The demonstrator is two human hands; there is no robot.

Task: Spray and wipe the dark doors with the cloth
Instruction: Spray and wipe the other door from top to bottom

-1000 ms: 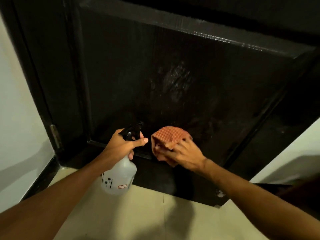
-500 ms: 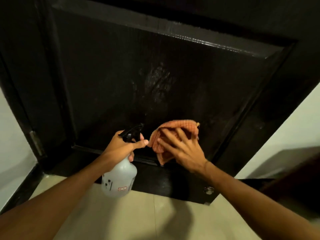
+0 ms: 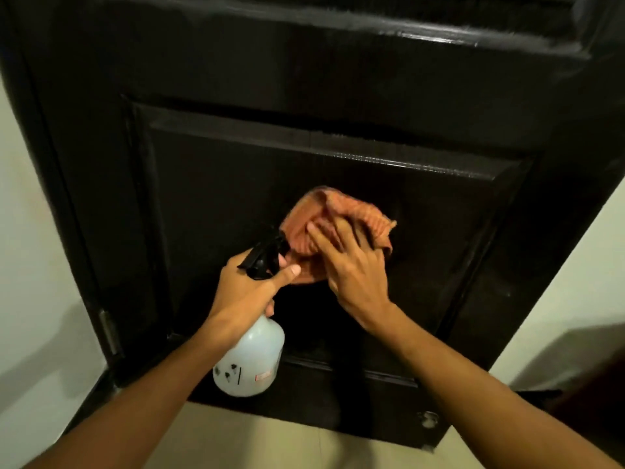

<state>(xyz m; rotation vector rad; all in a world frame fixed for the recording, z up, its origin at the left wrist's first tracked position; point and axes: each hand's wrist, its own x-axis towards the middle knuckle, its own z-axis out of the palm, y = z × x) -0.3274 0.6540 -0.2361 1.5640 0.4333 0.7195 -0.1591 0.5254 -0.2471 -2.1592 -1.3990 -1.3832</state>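
Door (image 3: 236, 184): dark, glossy, with a recessed lower panel framed by raised moulding; fills most of the view, seen from above and at a tilt. Hinge (image 3: 110, 333): metal, on the left edge of the door, low down, beside the pale wall (image 3: 30, 265).

Cloth (image 3: 306, 218): orange-red, checked, bunched; pressed flat against the lower panel, roughly at its middle. Motion blur over its right edge.

Right hand (image 3: 351, 265): laid over the cloth, fingers spread and mostly straight, palm toward the door, pressing the cloth to the panel. Fingertips blurred.

Left hand (image 3: 243, 289): wrapped round the neck of the spray bottle, thumb stretched out to the right, its tip just beside the lower edge of the cloth. Other fingers curled under the black trigger head (image 3: 263, 252).

Spray bottle (image 3: 250, 360): translucent white body, small label and dark marks on the lower part; hanging below the left hand, in front of the bottom rail of the door, nozzle toward the panel.

Floor (image 3: 270, 445): pale tile, below the door. Small round metal fitting (image 3: 429, 419): at the foot of the door, right side. Pale wall also to the right (image 3: 575, 299), crossed by a shadow.
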